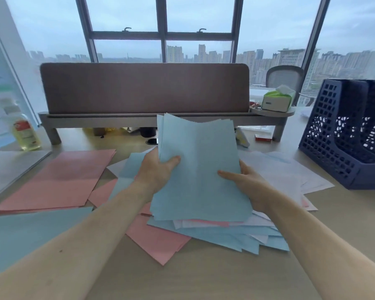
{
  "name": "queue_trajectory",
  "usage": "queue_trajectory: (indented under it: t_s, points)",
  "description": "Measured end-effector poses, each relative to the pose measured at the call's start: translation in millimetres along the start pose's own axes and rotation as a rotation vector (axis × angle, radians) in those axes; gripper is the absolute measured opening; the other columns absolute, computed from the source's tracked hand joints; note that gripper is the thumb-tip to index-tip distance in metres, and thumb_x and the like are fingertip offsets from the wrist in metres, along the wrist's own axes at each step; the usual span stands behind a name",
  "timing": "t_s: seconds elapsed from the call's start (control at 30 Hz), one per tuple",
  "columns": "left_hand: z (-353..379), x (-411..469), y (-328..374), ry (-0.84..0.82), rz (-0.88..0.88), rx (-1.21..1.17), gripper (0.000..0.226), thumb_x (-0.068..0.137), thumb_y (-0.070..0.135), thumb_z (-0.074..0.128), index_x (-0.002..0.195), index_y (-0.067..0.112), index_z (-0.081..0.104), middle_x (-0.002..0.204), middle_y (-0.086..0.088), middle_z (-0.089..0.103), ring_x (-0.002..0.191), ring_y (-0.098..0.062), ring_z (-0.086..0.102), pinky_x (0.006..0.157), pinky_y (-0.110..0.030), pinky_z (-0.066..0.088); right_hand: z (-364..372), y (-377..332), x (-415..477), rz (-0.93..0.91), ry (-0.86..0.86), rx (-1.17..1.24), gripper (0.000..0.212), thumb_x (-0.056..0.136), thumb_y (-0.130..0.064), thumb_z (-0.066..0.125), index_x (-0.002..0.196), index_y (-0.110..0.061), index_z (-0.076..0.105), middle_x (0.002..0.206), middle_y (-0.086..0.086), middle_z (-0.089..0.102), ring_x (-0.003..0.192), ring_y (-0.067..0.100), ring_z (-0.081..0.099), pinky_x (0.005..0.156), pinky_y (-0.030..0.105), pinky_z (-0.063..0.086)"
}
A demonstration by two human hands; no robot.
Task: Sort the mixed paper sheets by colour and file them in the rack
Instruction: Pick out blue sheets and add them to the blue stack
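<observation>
Most of the fingers are hidden behind the blue sheaf (200, 169); only the thumbs show. The left hand (158, 167) and right hand (248, 182) grip its side edges, holding the thin, wavy sheets upright over the mixed pile (214, 233) on the wooden surface (204, 278). Pink sheets (59, 178) lie left of the sheaf. To its right stands the navy lattice rack (333, 137), cut off by the frame edge.

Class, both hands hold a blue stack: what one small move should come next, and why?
Probably tap the blue stack square on the desk first: the left hand and right hand both grip it, its top edges sit uneven, and the rack stands at the right.
</observation>
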State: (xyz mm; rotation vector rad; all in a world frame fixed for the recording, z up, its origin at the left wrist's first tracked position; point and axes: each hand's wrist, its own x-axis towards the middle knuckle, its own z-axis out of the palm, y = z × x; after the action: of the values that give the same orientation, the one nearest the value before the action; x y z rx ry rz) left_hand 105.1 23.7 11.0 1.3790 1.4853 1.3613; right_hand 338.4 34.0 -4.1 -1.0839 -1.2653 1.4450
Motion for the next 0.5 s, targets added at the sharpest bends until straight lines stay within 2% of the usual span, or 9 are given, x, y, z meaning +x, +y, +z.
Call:
queue_trajectory:
  t_s: [0.07,0.17,0.27,0.37,0.43,0.5]
  points:
    - [-24,-8,4,0.062,0.134,0.041,0.023,0.095,0.023,0.068,0.118,0.022,0.067,0.103,0.011,0.075,0.092,-0.006,0.073,0.076,-0.023,0.059,17,-5,4,-0.116,0.012,-0.008,0.035,0.090,0.001,0.065,0.119,-0.018,0.061,0.111,0.011,0.074,0.092,0.027,0.073,0.083,0.042,0.061]
    - [-60,-16,9,0.157,0.248,0.047,0.029,0.095,0.018,0.067,0.123,0.024,0.063,0.108,0.015,0.073,0.092,0.003,0.070,0.072,-0.015,0.054,48,-9,7,-0.226,-0.015,0.007,0.030,0.091,0.002,0.064,0.111,-0.019,0.065,0.107,0.007,0.076,0.091,0.023,0.073,0.080,0.038,0.061]
    - [-89,-26,-2,0.196,0.219,0.044,0.038,0.089,0.018,0.075,0.124,0.023,0.061,0.109,0.013,0.073,0.094,0.000,0.071,0.073,-0.019,0.054,86,0,6,-0.268,-0.031,-0.032,0.024,0.092,-0.005,0.066,0.113,-0.016,0.067,0.108,0.003,0.076,0.097,0.022,0.073,0.084,0.037,0.059]
    - [-111,-41,-14,0.249,0.178,-0.006,0.047,0.080,0.018,0.084,0.117,0.031,0.058,0.110,0.014,0.072,0.096,-0.001,0.070,0.077,-0.019,0.056,119,10,2,-0.297,0.014,-0.094,0.022,0.089,-0.012,0.072,0.106,-0.025,0.069,0.103,-0.005,0.077,0.095,0.018,0.073,0.085,0.037,0.059]
    - [-119,-49,-18,0.261,0.162,-0.019,0.047,0.079,0.017,0.085,0.114,0.033,0.056,0.109,0.016,0.070,0.096,0.002,0.069,0.077,-0.015,0.055,136,12,0,-0.305,0.041,-0.126,0.023,0.089,-0.013,0.072,0.106,-0.028,0.067,0.104,-0.006,0.076,0.095,0.017,0.072,0.086,0.038,0.058]
    - [-125,-55,-18,0.273,0.138,-0.011,0.046,0.083,0.020,0.081,0.119,0.029,0.055,0.110,0.015,0.069,0.098,0.000,0.068,0.081,-0.019,0.055,150,10,-1,-0.316,0.060,-0.166,0.022,0.094,-0.011,0.065,0.104,-0.030,0.064,0.103,-0.007,0.074,0.094,0.017,0.071,0.088,0.041,0.057]
